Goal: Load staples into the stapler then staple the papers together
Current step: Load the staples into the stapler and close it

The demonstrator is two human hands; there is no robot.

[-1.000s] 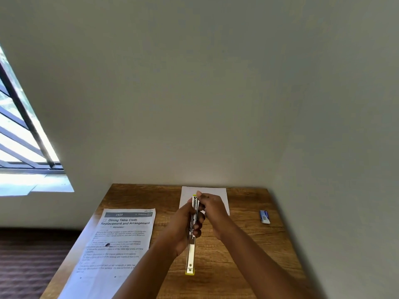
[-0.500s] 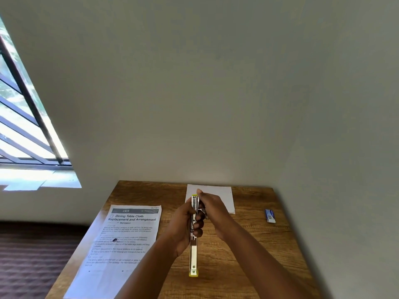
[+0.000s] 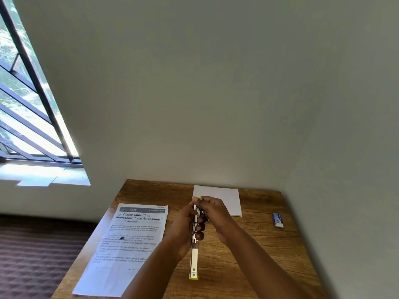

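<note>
A long silver stapler [image 3: 194, 257] with yellow ends is opened out flat above the wooden table [image 3: 254, 253]. My left hand [image 3: 185, 227] grips its middle, fingers curled round the metal. My right hand [image 3: 212, 211] is at the stapler's far end, fingers bent on the upper part; whether it pinches staples there is hidden. A printed sheet [image 3: 129, 240] lies at the left of the table. A blank white sheet [image 3: 224, 197] lies at the back, partly behind my hands. A small blue and white staple box [image 3: 277, 220] sits at the right.
The table stands in a corner, with a wall behind it and another close on the right. A barred window [image 3: 28, 117] is at the left. Dark carpet [image 3: 32, 255] lies below the table's left edge.
The camera has shifted slightly, so the table sits a little more to the right. My right hand has closed in more over the stapler's far end. The left hand's grip is unchanged.
</note>
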